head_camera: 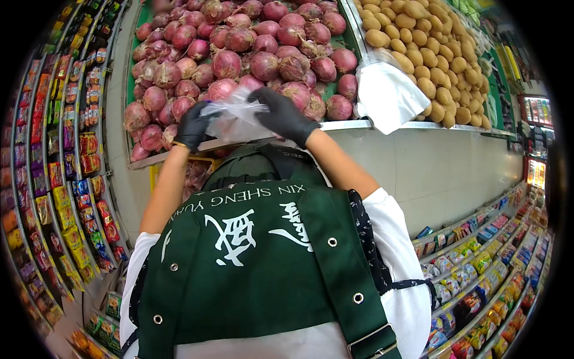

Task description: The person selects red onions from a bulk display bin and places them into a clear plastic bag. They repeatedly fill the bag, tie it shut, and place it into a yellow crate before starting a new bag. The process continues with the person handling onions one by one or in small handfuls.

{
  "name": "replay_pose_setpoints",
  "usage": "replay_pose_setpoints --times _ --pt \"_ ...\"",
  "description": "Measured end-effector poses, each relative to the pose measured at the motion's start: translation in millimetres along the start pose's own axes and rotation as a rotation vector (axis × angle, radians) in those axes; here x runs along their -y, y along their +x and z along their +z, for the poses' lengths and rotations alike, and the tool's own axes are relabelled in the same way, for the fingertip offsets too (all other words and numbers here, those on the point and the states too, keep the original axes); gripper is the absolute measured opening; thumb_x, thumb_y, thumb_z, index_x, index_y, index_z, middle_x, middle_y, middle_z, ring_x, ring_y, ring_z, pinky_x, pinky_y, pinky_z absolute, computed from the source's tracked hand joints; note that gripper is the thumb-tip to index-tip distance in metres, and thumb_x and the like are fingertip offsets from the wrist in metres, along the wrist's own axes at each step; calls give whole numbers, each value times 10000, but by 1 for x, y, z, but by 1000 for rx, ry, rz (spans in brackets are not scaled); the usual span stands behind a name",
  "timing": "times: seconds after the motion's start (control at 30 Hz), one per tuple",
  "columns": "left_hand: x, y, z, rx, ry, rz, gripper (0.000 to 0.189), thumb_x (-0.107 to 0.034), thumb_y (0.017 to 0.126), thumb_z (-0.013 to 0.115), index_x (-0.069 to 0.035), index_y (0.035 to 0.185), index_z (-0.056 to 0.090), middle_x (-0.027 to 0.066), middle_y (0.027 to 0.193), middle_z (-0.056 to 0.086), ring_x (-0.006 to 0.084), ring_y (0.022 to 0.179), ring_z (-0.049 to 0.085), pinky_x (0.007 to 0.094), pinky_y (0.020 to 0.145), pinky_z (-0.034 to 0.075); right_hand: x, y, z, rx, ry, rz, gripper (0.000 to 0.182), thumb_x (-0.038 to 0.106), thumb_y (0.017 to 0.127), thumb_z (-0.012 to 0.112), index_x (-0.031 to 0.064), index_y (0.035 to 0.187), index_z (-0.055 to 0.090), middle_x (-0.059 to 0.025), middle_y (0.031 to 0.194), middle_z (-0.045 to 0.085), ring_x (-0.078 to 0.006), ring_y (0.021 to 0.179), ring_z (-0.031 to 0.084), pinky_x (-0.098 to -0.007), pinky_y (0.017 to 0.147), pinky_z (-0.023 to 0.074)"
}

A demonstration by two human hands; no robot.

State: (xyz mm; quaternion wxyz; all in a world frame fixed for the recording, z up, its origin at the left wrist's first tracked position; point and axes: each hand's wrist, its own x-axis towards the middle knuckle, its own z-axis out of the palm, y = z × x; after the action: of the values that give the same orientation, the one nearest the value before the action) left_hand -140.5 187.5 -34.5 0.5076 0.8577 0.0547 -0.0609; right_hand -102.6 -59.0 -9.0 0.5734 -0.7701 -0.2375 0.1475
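A thin clear plastic bag (pixel 237 119) is stretched between my two black-gloved hands, above the front of a heap of red onions (pixel 264 66). My left hand (pixel 193 125) grips the bag's left side. On the other side, my right hand (pixel 287 116) holds its upper right part with bent fingers. The bag looks crumpled and partly see-through; its contents, if any, cannot be made out. Onions lie just beyond both hands in a green-lined display bin (pixel 347 42). Part of the onion heap is hidden behind the bag and hands.
Potatoes (pixel 430 58) fill the neighbouring bin. White plastic bags (pixel 390 96) hang over the divider's front end. A yellow crate (pixel 204 162) stands below the onions. Packaged-goods shelves (pixel 67 148) rise at left, with more shelves (pixel 484 269) at lower right.
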Motion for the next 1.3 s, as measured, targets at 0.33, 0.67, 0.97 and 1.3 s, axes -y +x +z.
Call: replay_pose_setpoints --times 0.33,0.67,0.97,1.3 --pt "-15 -33 1 -258 -1486 -526 333 -190 794 394 -14 1061 487 154 1116 485 314 1023 459 439 897 353 -72 -39 -33 -450 1365 382 218 114 780 431 25 939 550 -92 902 575 -197 851 543 -289 734 441" --pt "-19 -26 31 -7 -1331 -508 309 -217 791 484 -40 1044 503 98 980 567 247 900 540 365 805 440 -96 -46 -102 -182 530 328 139 54 697 500 48 823 558 -67 792 572 -186 742 556 -282 609 449" --pt "-55 -5 82 -72 -1142 -266 408 -322 818 396 -22 1084 468 132 1036 532 269 936 519 409 804 428 -115 -30 -172 -172 1111 327 408 196 781 465 85 1169 408 -64 1051 505 -201 941 495 -339 804 393" --pt "-35 -57 108 -303 -1562 -549 468 -335 811 436 -73 1194 377 142 1175 440 344 1086 405 489 903 320 -189 61 -230 -136 961 436 305 219 789 515 76 1057 490 -83 847 562 -189 772 554 -279 684 443"
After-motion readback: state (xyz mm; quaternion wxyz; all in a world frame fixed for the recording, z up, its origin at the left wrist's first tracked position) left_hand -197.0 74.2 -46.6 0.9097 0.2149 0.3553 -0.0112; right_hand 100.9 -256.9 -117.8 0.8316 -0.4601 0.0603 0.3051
